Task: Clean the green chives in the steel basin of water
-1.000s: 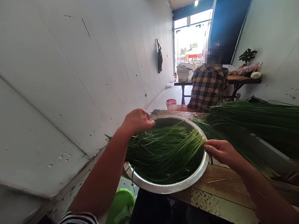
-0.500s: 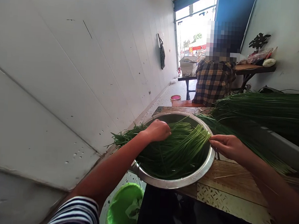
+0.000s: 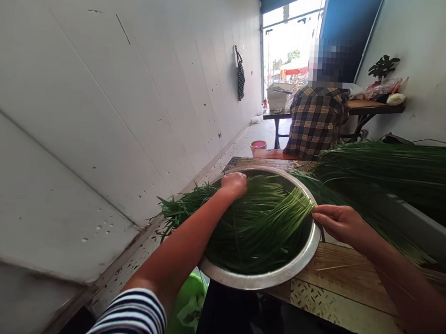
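Observation:
A wide steel basin (image 3: 256,281) holds a mass of long green garlic chives (image 3: 265,215), pale stalk ends to the right. Their dark leaf tips hang over the basin's left side. My left hand (image 3: 234,185) is closed in a fist over the far left part of the basin, against the chives; its fingers face away, so what they grip is hidden. At the right rim, my right hand (image 3: 338,220) pinches pale stalk ends between thumb and fingers.
More chives (image 3: 396,167) are heaped on the right beside a grey crate edge (image 3: 424,212). The basin rests on a wood-patterned table (image 3: 344,280). A green lined bin (image 3: 187,311) stands below. Ahead, a person in a plaid shirt (image 3: 316,120) sits facing away. A wall (image 3: 135,116) runs along the left.
My left hand has moved left and slightly farther away, toward the basin's far left rim. My right hand stays at the right rim. The view has shifted slightly.

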